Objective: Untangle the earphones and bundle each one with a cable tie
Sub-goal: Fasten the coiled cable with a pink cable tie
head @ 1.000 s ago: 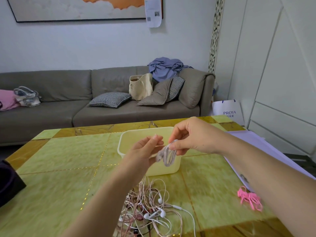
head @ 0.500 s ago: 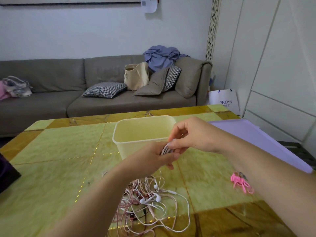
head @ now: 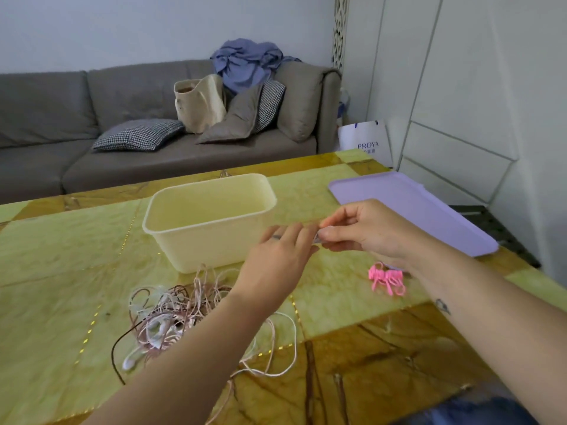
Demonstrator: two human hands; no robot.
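Green-and-gold table (head: pixel 61 240) carries the earphone tangle (head: pixel 171 311) at lower centre-left, likely light, limp and snag-prone, best taken by gathered loops, while right of centre the right hand (head: pixel 365 231) pinches a small coiled bundle (head: pixel 317 236) and the left hand (head: pixel 276 259) reaches it, its hold hidden.

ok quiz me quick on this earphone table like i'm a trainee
1. True or false: the pink cable ties lie inside the cream tub.
2. What lies on the table nearest the person? A tangled earphones B purple tray C tote bag
3. What is the right hand pinching?
Key: 1 false, they lie on the table beside it. 2 A. 3 a small grey bundle, mostly hidden.
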